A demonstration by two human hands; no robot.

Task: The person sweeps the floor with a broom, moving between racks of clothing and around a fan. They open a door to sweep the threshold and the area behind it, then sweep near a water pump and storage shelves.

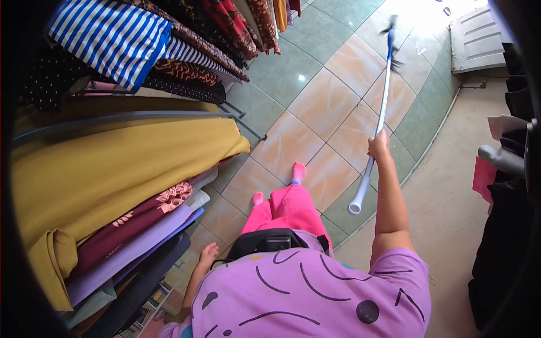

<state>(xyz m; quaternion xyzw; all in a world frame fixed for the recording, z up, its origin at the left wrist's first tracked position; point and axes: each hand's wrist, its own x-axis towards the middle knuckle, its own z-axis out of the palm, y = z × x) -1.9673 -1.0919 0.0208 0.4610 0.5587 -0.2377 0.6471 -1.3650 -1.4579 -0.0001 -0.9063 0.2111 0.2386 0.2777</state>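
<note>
My right hand grips a long white and blue pole, a broom or hook stick, whose dark far end reaches over the tiled floor toward the bright doorway. The pole's open tube end points back at me. My left hand hangs low at my side with loose fingers, holding nothing, close to the stacked fabric. I wear a purple shirt and pink trousers.
Racks of folded cloth fill the left: mustard fabric, maroon and lilac pieces, blue-striped cloth. Dark garments hang at the right. A white panel lies at the far right. The tiled floor runs ahead.
</note>
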